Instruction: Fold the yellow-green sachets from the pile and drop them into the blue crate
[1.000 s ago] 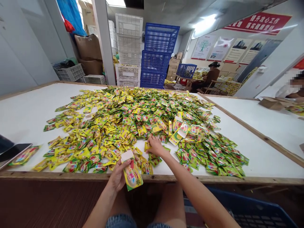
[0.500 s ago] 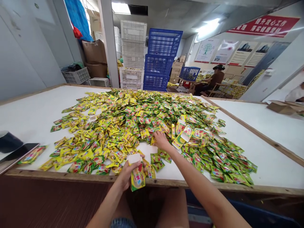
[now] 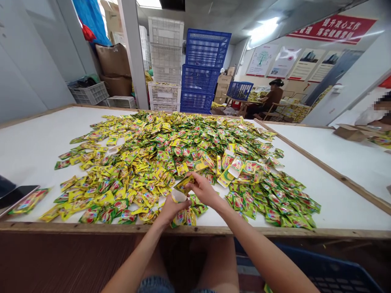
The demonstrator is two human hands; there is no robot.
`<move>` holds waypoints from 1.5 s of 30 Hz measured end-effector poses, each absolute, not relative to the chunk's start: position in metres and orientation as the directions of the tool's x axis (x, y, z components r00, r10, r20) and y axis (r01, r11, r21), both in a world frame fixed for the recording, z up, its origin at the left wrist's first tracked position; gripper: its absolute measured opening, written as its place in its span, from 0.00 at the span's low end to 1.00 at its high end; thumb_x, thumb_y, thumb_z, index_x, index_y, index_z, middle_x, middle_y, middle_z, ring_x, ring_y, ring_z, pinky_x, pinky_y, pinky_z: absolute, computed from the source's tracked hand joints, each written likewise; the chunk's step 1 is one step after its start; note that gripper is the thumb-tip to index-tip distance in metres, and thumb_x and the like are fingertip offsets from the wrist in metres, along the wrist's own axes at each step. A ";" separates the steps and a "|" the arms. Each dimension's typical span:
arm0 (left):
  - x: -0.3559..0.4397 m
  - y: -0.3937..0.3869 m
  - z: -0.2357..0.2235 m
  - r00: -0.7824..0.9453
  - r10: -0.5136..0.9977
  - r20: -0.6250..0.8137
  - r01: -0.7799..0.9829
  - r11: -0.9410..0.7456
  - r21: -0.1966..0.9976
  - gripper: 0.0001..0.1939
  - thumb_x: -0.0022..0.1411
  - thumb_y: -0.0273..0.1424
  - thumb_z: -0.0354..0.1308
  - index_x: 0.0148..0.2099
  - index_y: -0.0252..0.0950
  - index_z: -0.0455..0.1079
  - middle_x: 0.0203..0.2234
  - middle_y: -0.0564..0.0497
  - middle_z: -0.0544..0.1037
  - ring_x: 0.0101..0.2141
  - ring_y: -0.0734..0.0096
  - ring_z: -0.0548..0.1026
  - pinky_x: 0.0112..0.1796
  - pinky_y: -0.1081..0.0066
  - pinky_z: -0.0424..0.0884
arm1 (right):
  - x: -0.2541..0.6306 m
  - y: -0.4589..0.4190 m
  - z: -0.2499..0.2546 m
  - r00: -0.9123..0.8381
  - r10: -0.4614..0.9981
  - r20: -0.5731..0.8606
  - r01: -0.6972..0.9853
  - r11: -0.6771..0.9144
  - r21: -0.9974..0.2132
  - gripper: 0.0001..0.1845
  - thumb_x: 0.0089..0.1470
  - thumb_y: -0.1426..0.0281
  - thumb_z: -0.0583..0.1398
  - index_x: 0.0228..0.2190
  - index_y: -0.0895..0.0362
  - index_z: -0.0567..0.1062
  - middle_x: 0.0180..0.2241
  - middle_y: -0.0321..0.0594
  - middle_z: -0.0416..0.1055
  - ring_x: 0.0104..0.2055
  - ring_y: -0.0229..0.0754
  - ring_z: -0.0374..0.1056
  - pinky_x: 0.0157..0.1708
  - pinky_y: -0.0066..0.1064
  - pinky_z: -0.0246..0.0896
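My left hand (image 3: 171, 209) is closed around a small printed box (image 3: 179, 195), its white inner flap raised at the open top. Just above that opening, my right hand (image 3: 200, 188) pinches a yellow-and-green sachet (image 3: 185, 184), tilted towards the box. Whether the sachet's lower edge is inside the box I cannot tell. A wide heap of yellow and green sachets (image 3: 146, 154) spreads over the white table (image 3: 36, 138) beyond both hands. Several printed boxes (image 3: 236, 166), some with flaps open, lie on the heap to the right of my right hand.
A phone (image 3: 20, 199) and a dark object (image 3: 5, 186) lie at the left edge. Wooden strips (image 3: 324, 167) border and divide the table. Stacked blue crates (image 3: 200, 75) and white crates (image 3: 165, 61) stand behind it. A person (image 3: 270, 97) sits at the back; another is partly visible at right.
My right hand has come back from the heap towards me with a sachet. The box in my left hand has risen and turned, its opening now facing the right hand.
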State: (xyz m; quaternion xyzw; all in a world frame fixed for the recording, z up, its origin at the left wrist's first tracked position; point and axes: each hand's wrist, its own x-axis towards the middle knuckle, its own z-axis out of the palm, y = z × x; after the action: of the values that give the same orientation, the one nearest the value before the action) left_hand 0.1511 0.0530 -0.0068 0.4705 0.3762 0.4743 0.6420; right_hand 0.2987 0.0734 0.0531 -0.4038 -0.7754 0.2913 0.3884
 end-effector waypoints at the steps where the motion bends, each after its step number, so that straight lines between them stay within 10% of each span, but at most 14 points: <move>1: 0.152 0.053 -0.008 0.270 0.962 -0.033 -0.250 0.103 0.963 0.18 0.39 0.32 0.68 0.33 0.33 0.68 0.20 0.54 0.73 0.20 0.73 0.70 0.25 0.72 0.67 | 0.296 0.072 0.054 -0.400 0.837 0.373 0.433 0.531 -0.728 0.08 0.53 0.76 0.54 0.37 0.56 0.66 0.31 0.36 0.68 0.34 0.38 0.64 0.35 0.28 0.58; 12: 0.154 0.054 -0.006 0.284 0.959 0.009 -0.173 0.042 0.984 0.16 0.37 0.31 0.68 0.30 0.33 0.68 0.22 0.53 0.75 0.26 0.68 0.71 0.29 0.71 0.67 | 0.282 0.071 0.067 -0.648 0.723 0.241 0.674 0.691 -0.260 0.08 0.47 0.82 0.57 0.28 0.58 0.70 0.31 0.38 0.62 0.33 0.38 0.59 0.31 0.26 0.54; 27: 0.153 0.059 -0.014 0.349 0.928 0.133 -0.210 -0.061 0.976 0.24 0.43 0.31 0.65 0.43 0.35 0.63 0.34 0.49 0.73 0.34 0.67 0.71 0.36 0.72 0.66 | 0.293 0.040 0.020 -0.364 0.821 0.440 0.608 0.567 -0.556 0.08 0.55 0.73 0.54 0.30 0.54 0.74 0.44 0.42 0.63 0.49 0.46 0.55 0.49 0.42 0.51; 34: 0.138 0.035 -0.026 0.215 0.965 0.151 -0.145 -0.121 0.982 0.25 0.55 0.33 0.58 0.51 0.40 0.51 0.36 0.51 0.72 0.37 0.68 0.73 0.39 0.68 0.68 | 0.296 0.024 -0.006 -0.129 0.949 0.289 0.369 0.316 -0.874 0.09 0.54 0.70 0.56 0.39 0.55 0.68 0.30 0.36 0.68 0.31 0.38 0.63 0.33 0.29 0.60; 45: 0.119 0.041 -0.015 0.283 0.940 0.193 0.208 -0.256 0.944 0.10 0.55 0.36 0.56 0.37 0.36 0.69 0.29 0.51 0.75 0.31 0.68 0.72 0.35 0.71 0.68 | 0.286 0.031 0.008 -0.267 0.914 0.307 0.555 0.406 -0.727 0.04 0.54 0.71 0.55 0.32 0.56 0.70 0.30 0.38 0.68 0.33 0.39 0.64 0.35 0.30 0.59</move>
State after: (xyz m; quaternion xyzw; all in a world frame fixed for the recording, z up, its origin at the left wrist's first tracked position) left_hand 0.1186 0.0406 -0.0148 0.6721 0.4268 0.4202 0.4355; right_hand 0.2860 0.0315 0.0084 -0.4854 -0.7562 0.2480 0.3621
